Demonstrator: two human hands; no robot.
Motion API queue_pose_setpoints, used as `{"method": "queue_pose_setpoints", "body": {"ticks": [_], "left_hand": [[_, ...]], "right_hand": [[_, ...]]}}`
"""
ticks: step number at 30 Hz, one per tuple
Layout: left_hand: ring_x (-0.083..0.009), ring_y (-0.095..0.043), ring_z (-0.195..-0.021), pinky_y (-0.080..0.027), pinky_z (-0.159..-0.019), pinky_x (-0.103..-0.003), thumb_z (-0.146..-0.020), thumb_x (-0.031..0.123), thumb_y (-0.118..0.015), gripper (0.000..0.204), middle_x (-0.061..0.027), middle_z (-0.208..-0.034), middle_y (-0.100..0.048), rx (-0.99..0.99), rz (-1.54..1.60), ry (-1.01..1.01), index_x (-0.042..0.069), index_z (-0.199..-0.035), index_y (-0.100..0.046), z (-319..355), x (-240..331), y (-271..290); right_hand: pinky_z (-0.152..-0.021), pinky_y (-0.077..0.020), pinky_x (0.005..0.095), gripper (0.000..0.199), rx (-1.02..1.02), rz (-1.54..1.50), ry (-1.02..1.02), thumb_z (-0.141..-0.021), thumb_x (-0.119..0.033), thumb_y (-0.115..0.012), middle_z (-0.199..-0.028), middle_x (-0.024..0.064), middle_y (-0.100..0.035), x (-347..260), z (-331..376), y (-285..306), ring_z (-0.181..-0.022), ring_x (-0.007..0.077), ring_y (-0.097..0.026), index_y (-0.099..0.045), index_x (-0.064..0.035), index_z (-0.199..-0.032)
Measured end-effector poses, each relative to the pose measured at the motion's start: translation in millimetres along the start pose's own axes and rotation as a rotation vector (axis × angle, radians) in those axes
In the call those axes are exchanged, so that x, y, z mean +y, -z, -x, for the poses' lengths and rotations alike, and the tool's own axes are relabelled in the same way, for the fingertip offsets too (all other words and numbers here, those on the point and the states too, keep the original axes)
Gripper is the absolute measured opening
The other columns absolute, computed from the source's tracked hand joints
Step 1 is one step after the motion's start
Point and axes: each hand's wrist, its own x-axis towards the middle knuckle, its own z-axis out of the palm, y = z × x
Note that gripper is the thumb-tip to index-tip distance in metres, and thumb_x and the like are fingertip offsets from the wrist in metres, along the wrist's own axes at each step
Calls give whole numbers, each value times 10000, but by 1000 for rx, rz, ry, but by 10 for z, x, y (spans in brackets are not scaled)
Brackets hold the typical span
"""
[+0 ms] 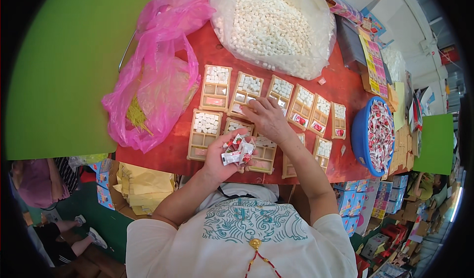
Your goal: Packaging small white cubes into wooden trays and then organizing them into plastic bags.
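My left hand (pixel 217 160) is palm up near the table's front edge, cupped around several small red-and-white sachets (pixel 239 152). My right hand (pixel 269 121) reaches over the back row, its fingertips bent down at the lower compartments of a tan divided tray (pixel 248 83); whatever they pinch is hidden. Two rows of such trays stand on the red table, white cube-like pieces filling their top compartments. Toward the right, a back-row tray (pixel 301 105) also has a red-and-white sachet in its lower compartment. The hands partly cover the front-row trays.
Behind the trays, a large clear bag (pixel 321 63) holds many white pieces. A pink plastic bag (pixel 163 75) with yellow sticks lies left. A blue basin (pixel 362 130) full of sachets stands at the right edge. Another person's legs (pixel 69 233) show at lower left.
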Motion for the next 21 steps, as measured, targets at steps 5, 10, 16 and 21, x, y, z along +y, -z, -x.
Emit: {"method": "queue_pose_setpoints", "body": {"ticks": [5, 10, 16, 21], "left_hand": [[-317, -625, -953, -551, -701, -462, -960, 311, -405, 375, -108, -1090, -623, 21, -48, -39, 93, -1238, -529, 45, 71, -27], [-244, -623, -977, -541, -745, -442, -972, 313, -362, 382, -73, -1098, -626, -3, -33, -76, 97, -1240, -529, 56, 69, 22], [-233, -611, -986, -535, -744, -413, -968, 298, -365, 387, -78, -1095, -618, -33, -32, -76, 92, -1259, -513, 113, 40, 79], [-243, -623, -930, -539, -705, -425, -976, 314, -354, 377, -86, -1079, -621, -47, 11, -88, 99, -1236, -523, 171, 110, 123]], "right_hand": [[-895, -397, 394, 353, -81, -85, -153, -718, -98, -645, -1097, 80, -571, -163, 41, 341, -1034, 251, -539, -644, -115, -1071], [-907, -387, 397, 354, -226, -557, -44, -745, -128, -698, -1165, 78, -556, -535, -12, 841, -1085, 270, -522, -634, -138, -1094], [-862, -399, 404, 269, -233, -626, -35, -759, -149, -705, -1106, 57, -556, -566, 47, 669, -1019, 266, -527, -628, -140, -1017], [-847, -403, 403, 202, -249, -644, -52, -769, -145, -701, -1044, 70, -568, -596, -97, 619, -986, 272, -534, -631, -119, -956]]}}
